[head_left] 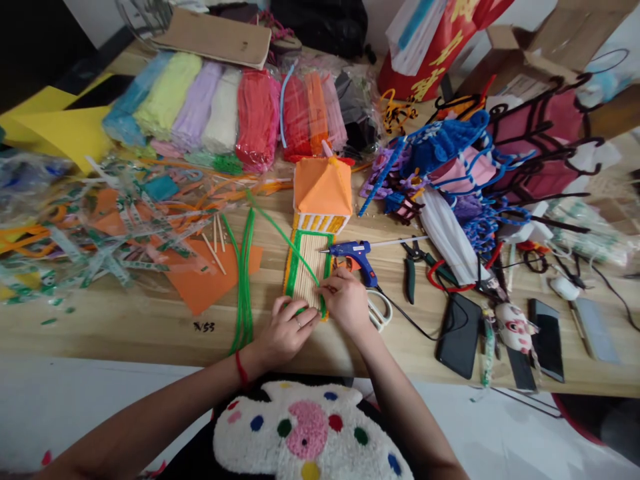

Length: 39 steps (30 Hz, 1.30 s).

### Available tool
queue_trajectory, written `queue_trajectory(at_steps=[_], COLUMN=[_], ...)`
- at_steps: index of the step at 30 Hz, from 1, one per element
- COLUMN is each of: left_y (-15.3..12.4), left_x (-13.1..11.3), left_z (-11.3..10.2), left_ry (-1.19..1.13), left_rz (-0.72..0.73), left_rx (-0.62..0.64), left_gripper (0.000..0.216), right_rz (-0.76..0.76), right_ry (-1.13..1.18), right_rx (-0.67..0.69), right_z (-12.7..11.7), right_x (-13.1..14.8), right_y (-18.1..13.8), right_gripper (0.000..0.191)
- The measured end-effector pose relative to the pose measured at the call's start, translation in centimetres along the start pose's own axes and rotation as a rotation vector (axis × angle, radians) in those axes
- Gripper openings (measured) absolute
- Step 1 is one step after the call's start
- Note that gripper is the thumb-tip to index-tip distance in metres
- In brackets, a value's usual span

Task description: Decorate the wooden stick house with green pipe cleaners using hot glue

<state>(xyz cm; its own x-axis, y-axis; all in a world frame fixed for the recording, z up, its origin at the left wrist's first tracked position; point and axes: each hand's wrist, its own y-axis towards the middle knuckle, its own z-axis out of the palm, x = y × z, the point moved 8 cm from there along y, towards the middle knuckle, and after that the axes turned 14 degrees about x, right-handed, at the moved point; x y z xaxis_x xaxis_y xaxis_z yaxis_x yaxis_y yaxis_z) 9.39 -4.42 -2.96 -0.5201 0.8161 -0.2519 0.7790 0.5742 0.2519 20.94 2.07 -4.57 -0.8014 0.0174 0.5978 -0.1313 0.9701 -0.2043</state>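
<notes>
A small model house with an orange peaked roof (323, 187) stands on the table. In front of it lies its base of pale sticks (309, 263), edged in green and yellow-orange. My right hand (344, 300) pinches the end of a green pipe cleaner (283, 232), which slants up and left across the base. At the near edge of the base rests my left hand (290, 330), its fingers bent over the green border; what lies under the fingertips is hidden. A blue glue gun (356, 253) lies just beyond my right hand, its nozzle toward the base.
Several green pipe cleaners (244, 287) lie left on an orange sheet (200, 280). Right are pliers (413, 267), white-handled scissors (381, 310), a cord and a phone (459, 335). Bagged coloured pipe cleaners (257, 120) line the back. Plastic scraps (110, 233) cover the left side.
</notes>
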Motion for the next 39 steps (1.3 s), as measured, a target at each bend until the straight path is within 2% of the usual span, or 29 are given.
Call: queue_trajectory(at_steps=[3, 6, 9, 12, 16, 19, 25, 28, 32, 36, 39], left_y=[0.0, 0.1, 0.2, 0.3, 0.3, 0.3, 0.5, 0.7, 2.4, 5.9, 8.4], left_x=[0.0, -0.1, -0.1, -0.1, -0.3, -0.3, -0.2, -0.3, 0.8, 2.8, 4.1], left_z=[-0.2, -0.4, -0.7, -0.7, -0.9, -0.9, -1.1, -1.8, -4.3, -7.1, -7.4], left_ry=[0.001, 0.000, 0.003, 0.021, 0.052, 0.084, 0.101, 0.073, -0.129, -0.350, -0.442], left_rz=[0.001, 0.005, 0.001, -0.008, 0.000, -0.012, -0.045, -0.044, -0.145, -0.283, -0.360], left_rx=[-0.010, -0.025, -0.045, -0.041, -0.063, -0.060, -0.016, -0.026, -0.114, -0.292, -0.379], left_gripper=[0.020, 0.022, 0.022, 0.022, 0.022, 0.021, 0.019, 0.017, 0.012, 0.009, 0.014], right_rz=[-0.006, 0.027, 0.197, 0.346, 0.385, 0.387, 0.433, 0.425, 0.424, 0.371, 0.346], right_ry=[0.060, 0.054, -0.107, -0.164, -0.084, 0.060, 0.308, 0.450, 0.499, 0.465, 0.474], right_rx=[-0.061, -0.232, -0.422, -0.365, -0.285, -0.301, -0.369, -0.355, -0.337, -0.368, -0.403], right_z=[-0.5, -2.8, -5.3, -5.5, -5.1, -6.0, -9.3, -10.0, -10.1, -9.9, -9.6], right_x=[-0.4, -1.4, -3.3, -5.5, -6.8, -7.3, -7.5, -7.4, -7.0, -6.3, -6.3], right_y=[-0.3, -0.9, -1.5, -0.8, 0.2, -0.1, -2.0, -2.6, -3.0, -3.3, -3.5], right_gripper=[0.012, 0.013, 0.036, 0.049, 0.045, 0.043, 0.042, 0.044, 0.046, 0.046, 0.047])
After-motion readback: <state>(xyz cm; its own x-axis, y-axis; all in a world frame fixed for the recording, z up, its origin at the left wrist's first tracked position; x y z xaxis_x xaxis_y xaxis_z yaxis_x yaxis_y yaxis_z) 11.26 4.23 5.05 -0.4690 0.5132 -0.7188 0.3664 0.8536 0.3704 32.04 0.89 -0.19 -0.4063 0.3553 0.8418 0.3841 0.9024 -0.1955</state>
